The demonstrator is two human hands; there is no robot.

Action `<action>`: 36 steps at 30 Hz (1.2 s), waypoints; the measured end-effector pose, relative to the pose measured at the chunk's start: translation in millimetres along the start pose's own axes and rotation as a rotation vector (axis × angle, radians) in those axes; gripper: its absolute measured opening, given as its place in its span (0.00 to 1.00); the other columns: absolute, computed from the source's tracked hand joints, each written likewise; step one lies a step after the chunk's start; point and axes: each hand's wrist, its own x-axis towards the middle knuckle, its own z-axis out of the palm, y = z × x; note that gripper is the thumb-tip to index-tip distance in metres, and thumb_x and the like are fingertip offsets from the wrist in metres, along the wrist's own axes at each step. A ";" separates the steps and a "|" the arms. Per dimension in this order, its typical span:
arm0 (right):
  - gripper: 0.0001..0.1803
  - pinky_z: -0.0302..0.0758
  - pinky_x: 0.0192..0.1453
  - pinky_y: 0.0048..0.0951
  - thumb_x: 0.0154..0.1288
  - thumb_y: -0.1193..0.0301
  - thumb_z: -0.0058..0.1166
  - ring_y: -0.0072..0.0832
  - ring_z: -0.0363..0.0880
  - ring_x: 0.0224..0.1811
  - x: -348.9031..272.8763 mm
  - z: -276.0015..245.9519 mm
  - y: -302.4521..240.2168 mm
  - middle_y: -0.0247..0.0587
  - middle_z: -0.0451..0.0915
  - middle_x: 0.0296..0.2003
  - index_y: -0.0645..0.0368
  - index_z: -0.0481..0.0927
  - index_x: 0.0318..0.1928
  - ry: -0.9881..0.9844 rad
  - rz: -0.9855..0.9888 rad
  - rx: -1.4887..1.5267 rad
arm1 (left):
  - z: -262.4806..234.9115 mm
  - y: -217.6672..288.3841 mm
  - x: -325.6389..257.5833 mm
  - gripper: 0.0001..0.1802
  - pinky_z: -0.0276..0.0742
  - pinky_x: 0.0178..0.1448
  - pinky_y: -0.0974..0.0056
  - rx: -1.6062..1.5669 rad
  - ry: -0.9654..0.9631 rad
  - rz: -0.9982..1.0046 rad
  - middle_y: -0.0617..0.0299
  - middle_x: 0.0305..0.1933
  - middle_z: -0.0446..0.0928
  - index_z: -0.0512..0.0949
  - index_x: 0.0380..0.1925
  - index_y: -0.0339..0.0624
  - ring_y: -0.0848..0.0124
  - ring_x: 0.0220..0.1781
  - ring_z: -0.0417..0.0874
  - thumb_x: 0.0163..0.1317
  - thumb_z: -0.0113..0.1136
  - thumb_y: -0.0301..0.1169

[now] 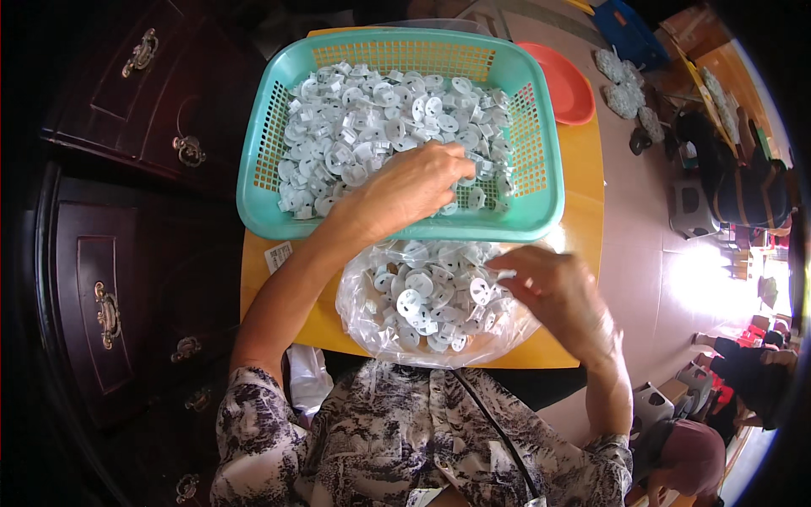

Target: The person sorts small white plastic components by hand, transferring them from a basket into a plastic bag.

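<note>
A green plastic basket (549, 203) holds a heap of small round white plastic parts (380, 114). My left hand (418, 182) reaches into its near side, fingers curled down among the parts. Its fingertips are mostly hidden, and I cannot make out what they grip. Close to me, below the basket, lies a clear plastic bag (356, 300) with more of the same white parts (422, 296) inside. Over the bag's right side hangs my right hand (549, 287), slightly blurred, thumb and fingers apart, close to a white disc-shaped part (480, 291).
Basket and bag rest on a yellow table (583, 177). A red plastic dish (557, 80) sits at the far right corner. Dark wooden drawers (106, 313) stand at the left. Filled clear bags (623, 89) lie on the floor at right, near stools and other people (688, 456).
</note>
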 end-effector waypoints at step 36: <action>0.18 0.81 0.43 0.41 0.57 0.81 0.62 0.45 0.84 0.39 4.2 40.4 -10.0 0.46 0.81 0.39 0.58 0.81 0.50 -0.053 -0.180 0.214 | 21.7 -19.5 13.0 0.06 0.78 0.44 0.56 -0.013 0.311 -0.036 0.51 0.38 0.81 0.81 0.38 0.35 0.55 0.38 0.83 0.62 0.60 0.24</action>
